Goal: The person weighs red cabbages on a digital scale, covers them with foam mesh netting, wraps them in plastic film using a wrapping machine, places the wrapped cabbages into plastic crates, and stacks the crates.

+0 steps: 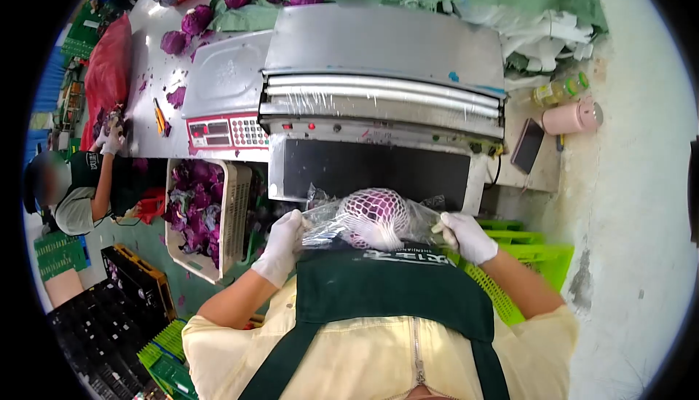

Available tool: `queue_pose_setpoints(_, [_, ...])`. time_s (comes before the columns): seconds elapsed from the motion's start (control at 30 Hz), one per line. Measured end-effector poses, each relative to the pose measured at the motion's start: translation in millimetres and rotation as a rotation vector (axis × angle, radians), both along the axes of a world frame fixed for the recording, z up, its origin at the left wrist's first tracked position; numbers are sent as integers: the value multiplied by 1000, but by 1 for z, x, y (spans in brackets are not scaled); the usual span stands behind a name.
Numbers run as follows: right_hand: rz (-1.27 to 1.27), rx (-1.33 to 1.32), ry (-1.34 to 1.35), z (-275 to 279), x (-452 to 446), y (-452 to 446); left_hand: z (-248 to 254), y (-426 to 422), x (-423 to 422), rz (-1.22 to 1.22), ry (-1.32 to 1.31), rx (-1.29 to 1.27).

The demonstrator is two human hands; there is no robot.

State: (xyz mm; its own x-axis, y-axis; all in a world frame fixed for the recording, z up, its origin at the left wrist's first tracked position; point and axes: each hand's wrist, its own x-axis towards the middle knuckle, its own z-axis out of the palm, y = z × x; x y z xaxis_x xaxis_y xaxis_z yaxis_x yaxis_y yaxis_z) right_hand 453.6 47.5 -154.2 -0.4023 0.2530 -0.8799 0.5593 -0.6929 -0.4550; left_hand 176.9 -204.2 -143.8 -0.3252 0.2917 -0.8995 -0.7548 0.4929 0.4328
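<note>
In the head view, a purple cabbage in a white foam net is held close against my green apron. Clear plastic film stretches around it and out to both sides. My left hand, in a white glove, grips the film's left end. At the opposite end, my white-gloved right hand pinches the film between thumb and fingers. Just beyond the cabbage is the black plate of a wrapping machine, with a film roll behind it.
Left of the machine stands a weighing scale; a cutter lies beside it. Below is a crate of cabbage leaves. Loose cabbages lie behind. At right are a phone and a pink bottle. A co-worker works at far left.
</note>
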Motion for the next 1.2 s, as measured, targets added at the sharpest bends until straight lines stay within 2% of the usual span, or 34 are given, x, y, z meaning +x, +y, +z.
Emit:
queue_pose_setpoints(0.07, [127,-77,-57,-13,-12,-6,-41,-2,11,-111,46,-100])
queue_pose_setpoints(0.13, [243,15,-105,-23,-34,-23,-82,4,19,-208,0,38])
queue_pose_setpoints(0.17, [369,138,-9,-48,-36,-33,-112,11,30,-243,9,190])
queue_pose_setpoints(0.2, [402,106,-40,-70,-47,-42,-137,19,40,-272,19,345])
queue_pose_setpoints(0.27, [1130,940,467,-126,-53,-63,-152,34,48,-365,-79,687])
queue_pose_setpoints(0.3, [836,842,550,-118,-58,-71,-146,39,48,-359,-55,700])
queue_pose_setpoints(0.37, [723,666,601,-94,-72,-75,-115,45,41,-183,-189,769])
queue_pose_setpoints(0.4, [228,100,510,-100,-79,-89,-98,44,37,-93,-257,803])
queue_pose_setpoints(0.43, [418,319,556,-80,-88,-88,-84,36,34,0,-336,827])
queue_pose_setpoints(0.5, [111,-11,400,-2,-119,-93,-80,21,13,172,-409,950])
queue_pose_setpoints(0.53, [-29,-292,530,7,-134,-97,-43,20,-6,-66,-36,913])
queue_pose_setpoints(0.57, [-157,-589,609,16,-148,-101,-19,25,-24,-317,531,979])
queue_pose_setpoints(0.6, [-113,-665,754,8,-153,-109,3,28,-39,-571,1106,984])
queue_pose_setpoints(0.63, [-65,-743,898,1,-158,-118,32,29,-47,-575,1087,1083])
queue_pose_setpoints(0.67, [127,-487,900,1,-156,-127,59,31,-52,-588,1061,1186])
queue_pose_setpoints(0.7, [337,-200,879,1,-154,-135,76,27,-51,-593,688,1280])
queue_pose_setpoints(0.73, [520,60,837,14,-159,-144,71,22,-56,-687,159,1333])
queue_pose_setpoints(0.77, [645,254,682,31,-159,-143,63,15,-60,-700,53,1265])
queue_pose_setpoints(0.8, [613,259,667,38,-161,-145,56,8,-61,-719,-57,1191])
queue_pose_setpoints(0.87, [549,268,638,51,-165,-148,60,1,-58,-556,-185,1159])
queue_pose_setpoints(0.93, [236,229,502,58,-136,-140,65,4,-60,-522,-336,1069])
queue_pose_setpoints(0.97, [90,45,647,86,-118,-140,57,12,-57,-557,-410,1032])
queue_pose_setpoints(1.0, [36,92,779,120,-109,-147,79,19,-46,-552,-360,846])
queue_pose_setpoints(1.07, [179,684,929,109,-104,-160,85,38,-22,-666,-167,706])
queue_pose_setpoints(1.13, [-92,547,950,111,-90,-171,56,53,-3,-582,173,805])
queue_pose_setpoints(1.2, [-426,278,975,79,-60,-174,62,73,24,-493,159,781])
